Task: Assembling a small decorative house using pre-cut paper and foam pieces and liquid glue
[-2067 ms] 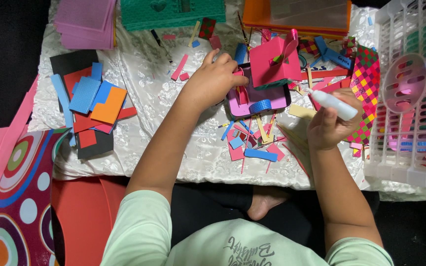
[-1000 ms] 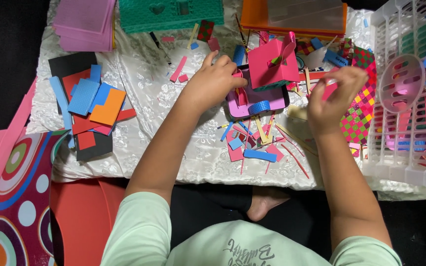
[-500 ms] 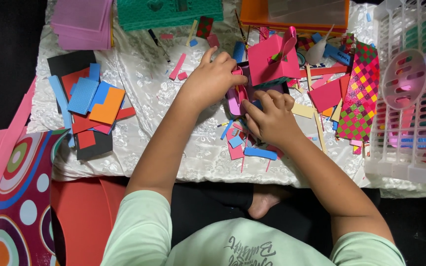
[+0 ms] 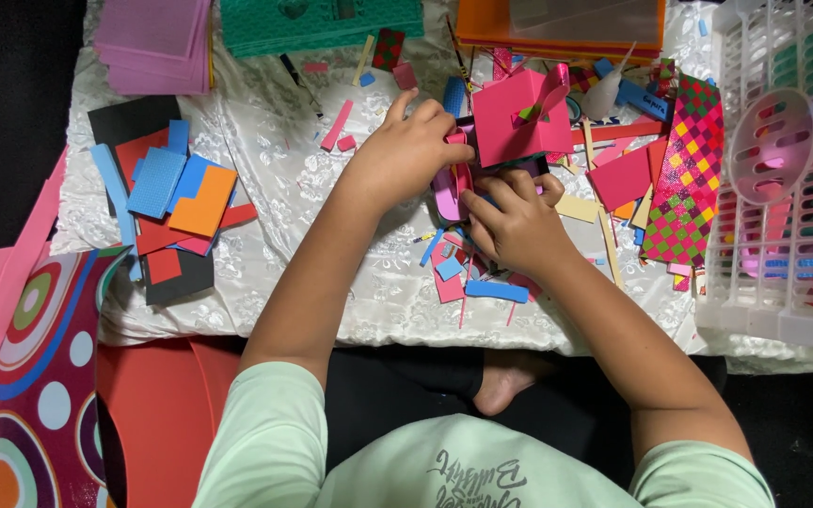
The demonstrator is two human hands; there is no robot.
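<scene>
At mid-table, left hand [image 4: 406, 155] and right hand [image 4: 515, 226] meet, fingers clamped on a pink foam model [image 4: 510, 127]. Scraps crowd the right side up to the white basket [image 4: 773, 282]; bare cloth [image 4: 284, 169] lies open toward the foam stack [image 4: 176, 202]

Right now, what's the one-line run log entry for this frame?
left hand: on pink foam model | right hand: pressing model's base | scraps: loose below hands | white basket: at right
</scene>
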